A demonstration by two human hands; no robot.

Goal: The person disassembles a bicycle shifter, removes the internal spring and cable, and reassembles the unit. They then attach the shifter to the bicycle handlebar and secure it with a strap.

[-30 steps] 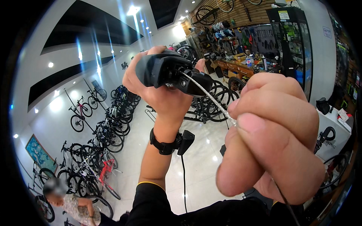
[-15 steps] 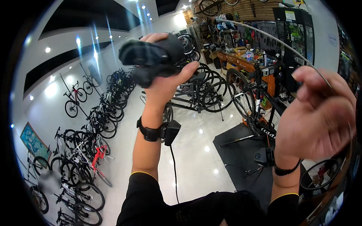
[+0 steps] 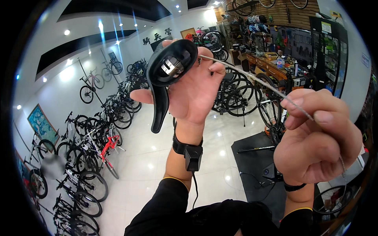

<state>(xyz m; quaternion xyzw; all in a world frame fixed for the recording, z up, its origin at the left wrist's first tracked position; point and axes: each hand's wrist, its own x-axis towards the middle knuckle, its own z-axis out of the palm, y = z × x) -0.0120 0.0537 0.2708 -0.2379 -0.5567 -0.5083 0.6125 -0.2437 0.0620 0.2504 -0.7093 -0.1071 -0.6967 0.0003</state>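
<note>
My left hand [image 3: 189, 96] is raised ahead of me and grips a black bicycle brake-shift lever [image 3: 159, 110]. The lever's rounded hollow end faces me, with a shiny silver part [image 3: 172, 67] inside, and its curved blade hangs down past my thumb. A thin braided metal cable [image 3: 258, 77] runs from beside the left fingertips and the lever across to the right. My right hand [image 3: 319, 143] pinches this cable between thumb and fingers; its tail curls down below that hand. Whether the far end of the cable enters the lever cannot be made out.
Several bicycles [image 3: 84, 165] stand in rows along the left wall. A wooden workbench [image 3: 256, 63] with tools and bottles is at the back right, near a dark glass cabinet [image 3: 328, 59]. On the tiled floor lies a dark mat [image 3: 252, 173], with bike parts on and around it.
The lever has turned so its hollow end faces me, and my left hand has moved right. My right hand has come slightly lower and left; the cable now stretches straighter between the hands.
</note>
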